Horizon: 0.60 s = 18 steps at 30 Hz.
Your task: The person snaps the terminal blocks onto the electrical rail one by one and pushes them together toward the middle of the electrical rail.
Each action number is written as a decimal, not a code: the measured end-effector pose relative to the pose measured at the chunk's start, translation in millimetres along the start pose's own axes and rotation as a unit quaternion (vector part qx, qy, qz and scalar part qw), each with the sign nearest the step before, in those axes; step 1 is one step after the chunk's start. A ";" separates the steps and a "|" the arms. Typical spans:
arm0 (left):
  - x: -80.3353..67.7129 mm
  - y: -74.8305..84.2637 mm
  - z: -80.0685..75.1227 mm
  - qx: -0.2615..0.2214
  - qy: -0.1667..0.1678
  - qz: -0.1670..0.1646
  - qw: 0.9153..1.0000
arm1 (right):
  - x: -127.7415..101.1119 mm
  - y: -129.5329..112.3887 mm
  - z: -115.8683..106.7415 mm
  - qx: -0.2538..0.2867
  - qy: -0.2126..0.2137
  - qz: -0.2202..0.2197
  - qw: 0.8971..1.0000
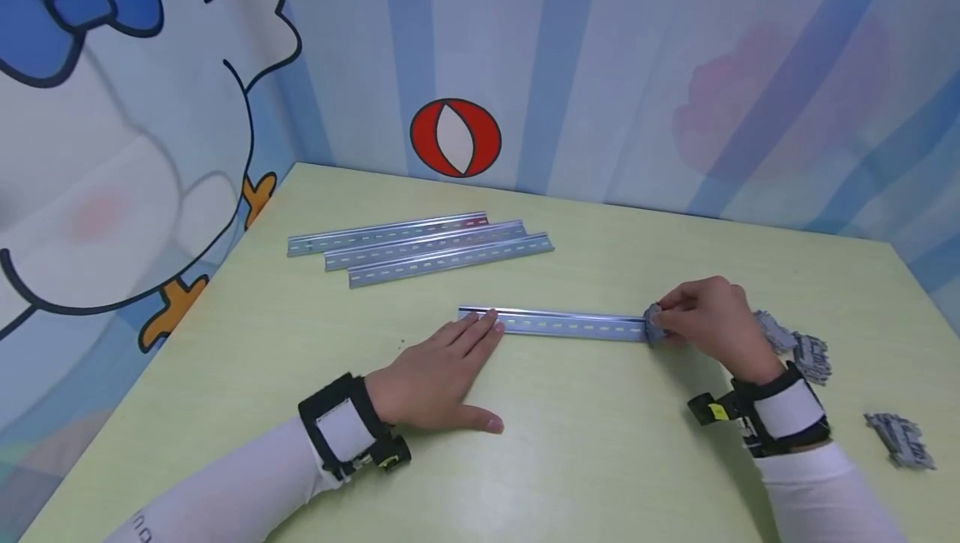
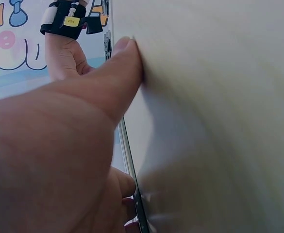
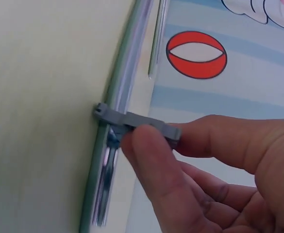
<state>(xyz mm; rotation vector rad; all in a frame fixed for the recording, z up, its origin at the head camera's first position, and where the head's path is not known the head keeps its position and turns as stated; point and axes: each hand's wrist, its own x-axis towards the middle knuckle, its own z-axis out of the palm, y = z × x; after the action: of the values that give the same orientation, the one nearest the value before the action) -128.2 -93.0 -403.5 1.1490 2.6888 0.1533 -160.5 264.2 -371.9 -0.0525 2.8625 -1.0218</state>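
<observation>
A slotted metal DIN rail (image 1: 570, 325) lies crosswise on the table in front of me. My left hand (image 1: 442, 372) rests flat near its left end, fingertips over the rail and thumb spread out on the tabletop. Toward the other end, my right hand (image 1: 708, 318) pinches a thin grey terminal block (image 1: 654, 324) between thumb and fingers. In the right wrist view this terminal block (image 3: 137, 121) sits across the rail (image 3: 127, 73), which shows on both sides of it. Fingers hide part of the block's underside.
Three more DIN rails (image 1: 450, 258) lie side by side farther back, left of centre. Several grey terminal blocks (image 1: 812, 358) are behind and beside my right wrist, with another grey block (image 1: 900, 440) nearer the right edge. A painted wall (image 1: 615, 68) borders the table (image 1: 570, 460) at the back.
</observation>
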 end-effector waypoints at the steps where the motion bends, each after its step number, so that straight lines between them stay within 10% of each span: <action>1: 0.2 0.0 0.0 0.002 -0.001 0.000 1.000 | -0.1 -1.0 2.1 0.005 0.003 -0.005 1.000; 18: 1.2 -0.8 1.2 0.010 -0.006 -0.001 1.000 | 3.2 -16.5 32.0 0.011 0.041 -0.061 0.997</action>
<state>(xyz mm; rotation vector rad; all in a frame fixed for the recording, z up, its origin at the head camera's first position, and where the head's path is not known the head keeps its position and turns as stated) -129.2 -92.7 -405.0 1.1492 2.6872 0.1194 -160.2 231.1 -386.3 -0.1910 2.9538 -1.1005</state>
